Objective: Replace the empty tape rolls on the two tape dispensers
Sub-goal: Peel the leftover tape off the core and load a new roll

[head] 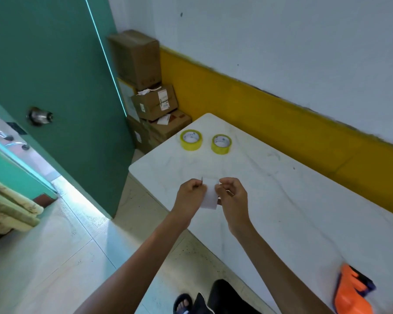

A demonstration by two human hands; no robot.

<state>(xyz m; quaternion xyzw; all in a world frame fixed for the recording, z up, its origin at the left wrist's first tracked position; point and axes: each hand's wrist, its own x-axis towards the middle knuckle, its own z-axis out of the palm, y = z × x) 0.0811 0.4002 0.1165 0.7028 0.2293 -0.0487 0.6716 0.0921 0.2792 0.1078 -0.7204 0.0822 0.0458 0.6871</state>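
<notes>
Two yellow tape rolls lie flat near the far corner of the white table (304,211): the left roll (191,140) and the right roll (221,144). Nearer to me, above the table's left edge, my left hand (191,197) and my right hand (232,198) hold a small white piece (209,197), a paper or empty core, between their fingers. I cannot tell exactly what it is. An orange tape dispenser (353,291) with a dark part lies at the table's near right edge, blurred and partly cut off.
A green door (55,87) with a metal knob stands open on the left. Stacked cardboard boxes (150,103) fill the corner behind the table. A yellow band runs along the wall. Tiled floor and my sandalled foot (183,302) show below.
</notes>
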